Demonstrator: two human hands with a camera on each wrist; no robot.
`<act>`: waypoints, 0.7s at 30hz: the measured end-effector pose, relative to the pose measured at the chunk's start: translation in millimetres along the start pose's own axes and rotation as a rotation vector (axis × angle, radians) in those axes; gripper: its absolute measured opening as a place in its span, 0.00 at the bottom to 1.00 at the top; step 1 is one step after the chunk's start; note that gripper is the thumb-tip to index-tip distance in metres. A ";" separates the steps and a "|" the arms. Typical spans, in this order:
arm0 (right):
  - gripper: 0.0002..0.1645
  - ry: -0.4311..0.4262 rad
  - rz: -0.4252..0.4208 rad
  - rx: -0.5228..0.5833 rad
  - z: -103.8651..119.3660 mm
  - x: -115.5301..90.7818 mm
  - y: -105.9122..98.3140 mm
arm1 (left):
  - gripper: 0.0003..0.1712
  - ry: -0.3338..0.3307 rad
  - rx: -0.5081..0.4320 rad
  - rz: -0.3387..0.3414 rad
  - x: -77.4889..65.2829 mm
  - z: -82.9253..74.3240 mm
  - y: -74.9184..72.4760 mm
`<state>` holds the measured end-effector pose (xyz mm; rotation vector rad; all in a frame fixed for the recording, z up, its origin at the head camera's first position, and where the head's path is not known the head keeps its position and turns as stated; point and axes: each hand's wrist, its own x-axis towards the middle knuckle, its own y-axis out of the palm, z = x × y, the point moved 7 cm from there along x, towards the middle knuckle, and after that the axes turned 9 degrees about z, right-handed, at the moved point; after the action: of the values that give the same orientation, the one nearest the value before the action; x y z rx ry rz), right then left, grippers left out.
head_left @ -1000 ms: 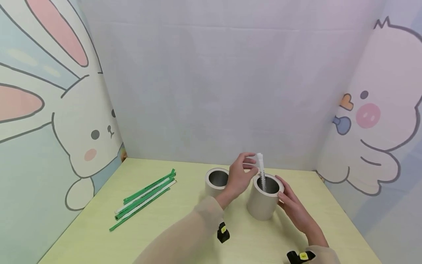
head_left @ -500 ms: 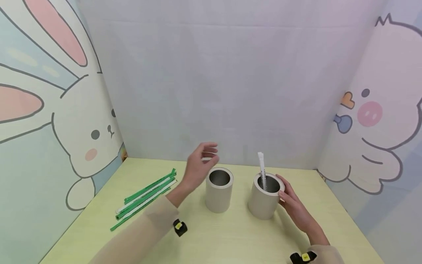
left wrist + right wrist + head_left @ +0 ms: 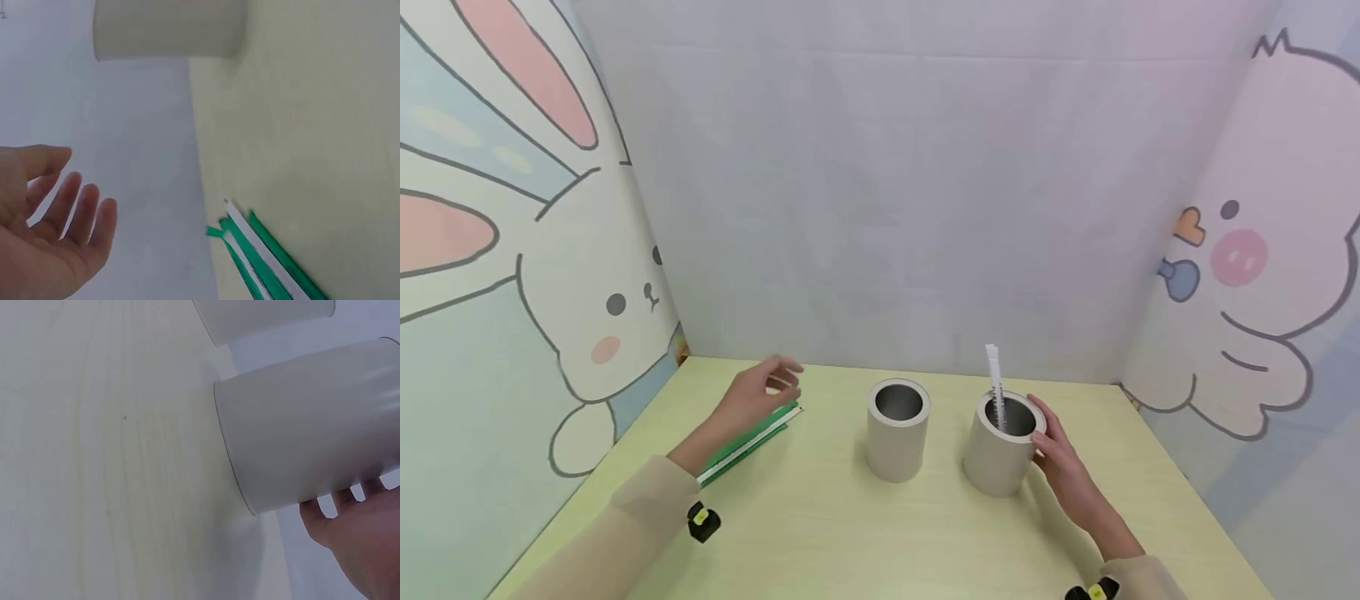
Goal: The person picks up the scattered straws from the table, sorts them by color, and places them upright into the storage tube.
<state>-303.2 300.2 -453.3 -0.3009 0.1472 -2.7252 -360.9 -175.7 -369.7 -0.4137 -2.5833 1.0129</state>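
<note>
My left hand (image 3: pixel 754 400) hovers over a bundle of paper-wrapped straws (image 3: pixel 756 439), green and white, and covers part of them. Nothing is between its loosely bent fingers. In the left wrist view, the ends of the straws (image 3: pixel 262 256) fan out to the right of the hand (image 3: pixel 56 231). At the right, my right hand (image 3: pixel 1071 475) holds the side of a cream cylindrical cup (image 3: pixel 996 464), thumb in front and fingers behind. A white wrapped straw (image 3: pixel 996 379) leans upright inside that cup. Fingertips meet the cup's wall (image 3: pixel 306 425) in the right wrist view.
A second cream cup (image 3: pixel 897 450), dark inside with no straw visible, stands between the hands. The pale yellow table (image 3: pixel 850 542) meets a grey backdrop (image 3: pixel 880 208) behind, with cartoon-printed panels on both sides.
My left hand has moved away from the straw in the right cup, passing left over the second cup to the straw bundle. The right hand has stayed on its cup.
</note>
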 end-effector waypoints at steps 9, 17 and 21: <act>0.36 0.005 0.059 0.008 7.3 0.2 0.5 | 0.11 -0.121 0.220 0.200 -24.4 75.4 13.7; 0.37 0.042 0.060 -0.013 11.8 0.0 -3.1 | 0.10 -0.117 0.346 0.185 -27.2 82.9 18.3; 0.38 0.038 0.065 -0.005 12.8 -0.6 -1.5 | 0.11 -0.122 0.346 0.171 -27.4 86.3 18.5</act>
<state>-300.3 301.1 -440.8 -0.2413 0.1709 -2.6680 -368.6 -224.8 -447.7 -0.4983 -2.4362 1.5569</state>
